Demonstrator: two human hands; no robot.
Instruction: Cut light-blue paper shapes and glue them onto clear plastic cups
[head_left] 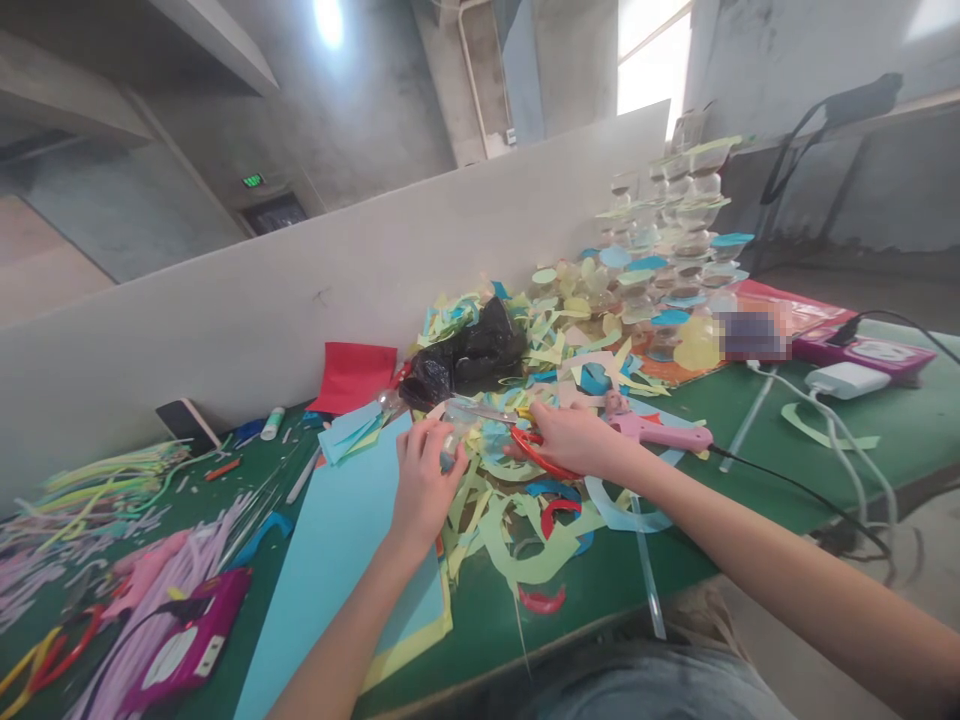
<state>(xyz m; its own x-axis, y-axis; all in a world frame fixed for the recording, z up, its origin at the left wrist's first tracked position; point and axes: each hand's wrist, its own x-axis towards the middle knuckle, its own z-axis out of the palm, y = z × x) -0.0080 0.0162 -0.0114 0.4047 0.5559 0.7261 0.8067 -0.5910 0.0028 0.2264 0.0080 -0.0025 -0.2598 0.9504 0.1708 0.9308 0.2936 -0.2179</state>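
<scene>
My right hand point(566, 438) is closed on red-handled scissors point(531, 450), whose blades point left toward my other hand. My left hand point(431, 460) has its fingers curled round a small clear plastic piece point(452, 440), partly hidden by the fingers. Both hands are close together over a heap of cut paper scraps point(510, 520) in pale green, blue and red. Under my left forearm lies a stack of light blue sheets point(337, 540) with yellow ones beneath.
A black plastic bag point(472, 355) lies behind my hands. Stacked clear cups with paper discs point(682, 230) stand back right. A pink glue gun point(660, 432) with a cable lies right. Pipe cleaners point(112, 480) and another pair of scissors point(52, 655) lie left.
</scene>
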